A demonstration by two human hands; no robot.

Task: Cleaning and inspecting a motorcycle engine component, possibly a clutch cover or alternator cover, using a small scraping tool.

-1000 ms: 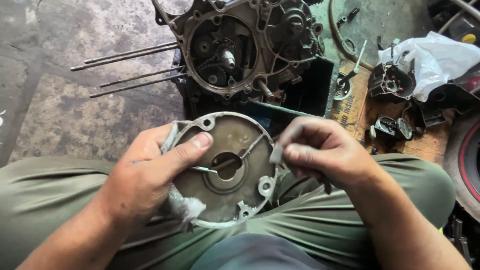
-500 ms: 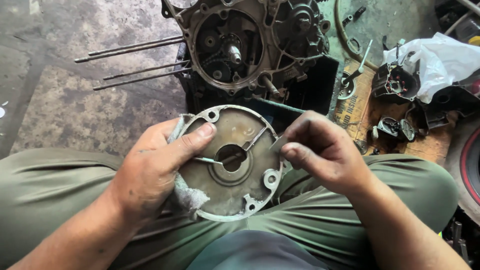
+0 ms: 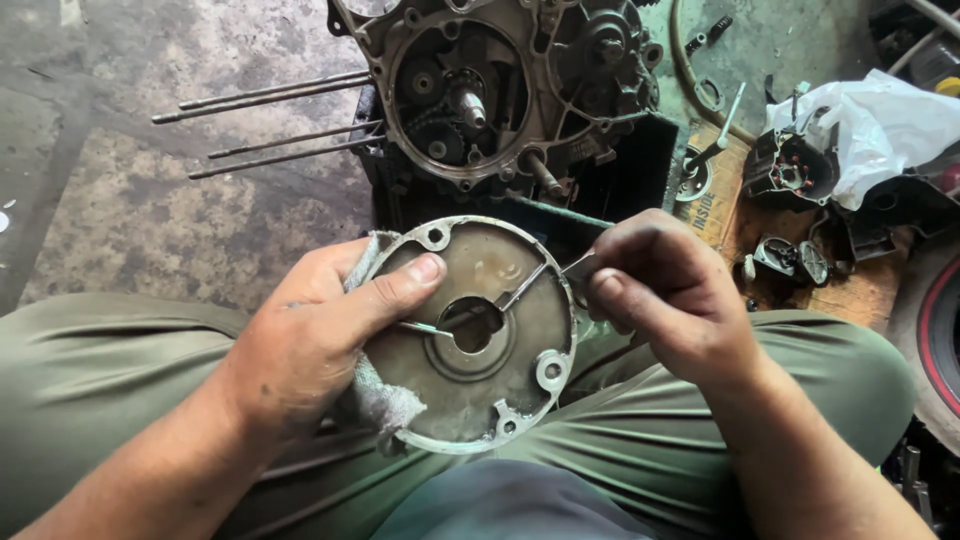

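This is a motorcycle repair workshop, worked at floor level. A stripped engine case (image 3: pixel 500 95) with bare gears and long studs sits on the stained concrete floor (image 3: pixel 150 200) at the far side. At the right, small engine parts (image 3: pixel 790 170) lie on greasy cardboard (image 3: pixel 730 210) beside a tyre (image 3: pixel 930 340).

Round cover plate (image 3: pixel 480 330) dull tan-grey, silver rim; rag (image 3: pixel 385 400) grey-white; trousers (image 3: pixel 100 400) olive green.

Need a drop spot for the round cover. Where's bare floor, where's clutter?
Bare concrete floor left of the engine case, around its long studs. Crowded on the right: small parts on the cardboard, white plastic bag. Both hands hold the round cover.
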